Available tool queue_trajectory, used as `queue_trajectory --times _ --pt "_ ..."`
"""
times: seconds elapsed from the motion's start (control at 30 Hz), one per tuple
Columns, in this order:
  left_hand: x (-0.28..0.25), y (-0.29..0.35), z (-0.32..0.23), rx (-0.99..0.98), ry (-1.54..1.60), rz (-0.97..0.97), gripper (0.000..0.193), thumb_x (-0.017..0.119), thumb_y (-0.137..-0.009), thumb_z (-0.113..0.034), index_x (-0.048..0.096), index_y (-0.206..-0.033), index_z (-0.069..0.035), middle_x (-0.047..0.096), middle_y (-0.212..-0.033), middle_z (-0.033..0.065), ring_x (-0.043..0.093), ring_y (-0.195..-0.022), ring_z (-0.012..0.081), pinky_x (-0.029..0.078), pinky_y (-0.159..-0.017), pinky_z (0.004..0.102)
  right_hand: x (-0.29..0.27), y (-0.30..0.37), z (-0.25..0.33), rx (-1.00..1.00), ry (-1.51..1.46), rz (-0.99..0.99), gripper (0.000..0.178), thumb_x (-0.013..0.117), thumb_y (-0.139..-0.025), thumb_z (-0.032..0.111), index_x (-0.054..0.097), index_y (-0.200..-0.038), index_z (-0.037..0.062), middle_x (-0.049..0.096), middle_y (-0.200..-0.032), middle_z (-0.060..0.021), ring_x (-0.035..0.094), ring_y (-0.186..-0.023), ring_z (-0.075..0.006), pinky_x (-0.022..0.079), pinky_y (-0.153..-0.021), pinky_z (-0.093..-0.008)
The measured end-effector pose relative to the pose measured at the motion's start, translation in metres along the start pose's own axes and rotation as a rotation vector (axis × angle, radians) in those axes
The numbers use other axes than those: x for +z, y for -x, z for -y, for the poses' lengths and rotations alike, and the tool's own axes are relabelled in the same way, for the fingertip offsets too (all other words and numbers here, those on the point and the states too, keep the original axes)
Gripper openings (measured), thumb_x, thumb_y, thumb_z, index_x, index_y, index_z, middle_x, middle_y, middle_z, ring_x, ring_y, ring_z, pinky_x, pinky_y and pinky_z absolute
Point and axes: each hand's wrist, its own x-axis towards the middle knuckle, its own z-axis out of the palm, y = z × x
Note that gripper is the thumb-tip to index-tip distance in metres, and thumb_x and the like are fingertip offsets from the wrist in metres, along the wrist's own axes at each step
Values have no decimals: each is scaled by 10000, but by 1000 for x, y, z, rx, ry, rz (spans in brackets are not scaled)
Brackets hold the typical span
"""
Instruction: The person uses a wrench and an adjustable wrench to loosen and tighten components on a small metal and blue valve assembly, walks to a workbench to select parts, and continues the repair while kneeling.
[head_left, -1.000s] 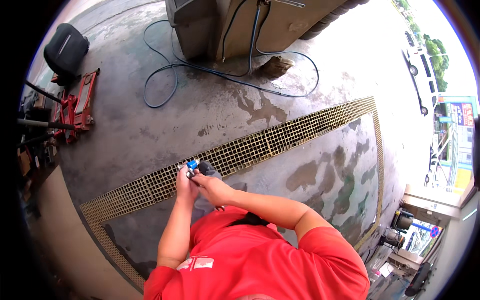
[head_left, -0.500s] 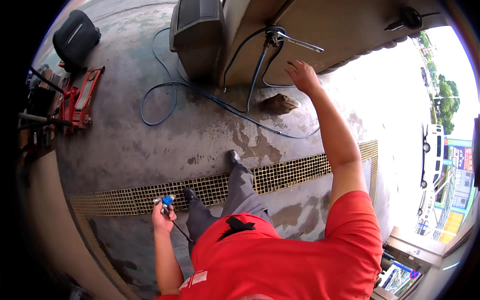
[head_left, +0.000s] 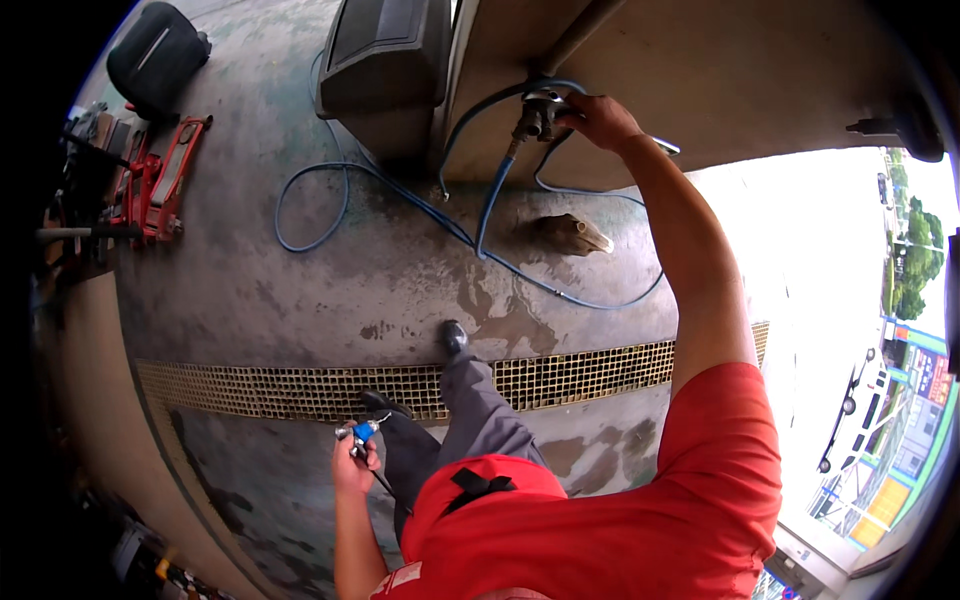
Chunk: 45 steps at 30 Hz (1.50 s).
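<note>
My left hand (head_left: 353,462) is closed round a small blue-and-silver metal fitting (head_left: 364,431), with a thin black hose or cord trailing from it toward my leg. Stretched out far to the right, my right hand (head_left: 603,122) grips the metal tap (head_left: 537,118) low on the wall; its fingertips are partly hidden. A long silver lever or wrench (head_left: 664,146) sticks out from the tap, mostly covered by my hand and wrist. Blue hose (head_left: 490,205) hangs from the tap and loops over the floor.
A dark bin (head_left: 385,75) stands left of the tap against the wall (head_left: 720,90). A brownish lump (head_left: 572,235) lies below the tap. The drain grating (head_left: 290,390) crosses the floor at my feet. Far left are a red floor jack (head_left: 160,190) and a black seat-like object (head_left: 158,60).
My right hand has moved up and left onto the tap from open air beside it. My left hand has shifted slightly right and down with the fitting.
</note>
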Motion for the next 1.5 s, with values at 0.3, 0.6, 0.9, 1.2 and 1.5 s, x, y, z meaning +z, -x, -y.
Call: queue_trajectory --times 0.3,0.6,0.9,1.2,1.5 --pt "43 -23 0 7 -7 -10 257 487 -933 -230 510 -1184 -179 608 -773 109 524 -496 174 383 -425 289 -4 -6 -6 -85 26 -8 331 611 -911 399 615 -1156 176 688 -942 -164 648 -884 -401 519 -739 -484" --pt "54 -44 -8 17 -23 15 270 504 -938 -244 505 -1197 -167 622 -796 122 523 -495 182 386 -427 293 -1 -3 4 -56 60 -138 357 622 -908 381 592 -1128 101 707 -907 -147 669 -862 -374 537 -718 -462" --pt "52 -51 -20 31 2 7 282 494 -935 -226 496 -1209 -158 613 -795 123 513 -496 181 379 -434 294 7 23 -22 -78 -22 -215 333 623 -923 321 536 -1149 93 704 -866 -158 666 -801 -396 528 -665 -489" --pt "37 -79 -22 27 182 -9 297 488 -960 -264 511 -1245 -185 612 -790 107 507 -513 167 368 -453 299 138 163 -38 405 -314 -95 200 579 -951 237 562 -917 41 621 -633 -94 584 -499 -190 450 -475 -341" --pt "-4 -149 -26 161 407 61 286 493 -965 -298 537 -1217 -170 627 -832 91 501 -547 158 363 -499 300 290 208 187 109 -679 501 256 650 -905 251 576 -1010 30 655 -818 -224 621 -804 -458 488 -680 -465"
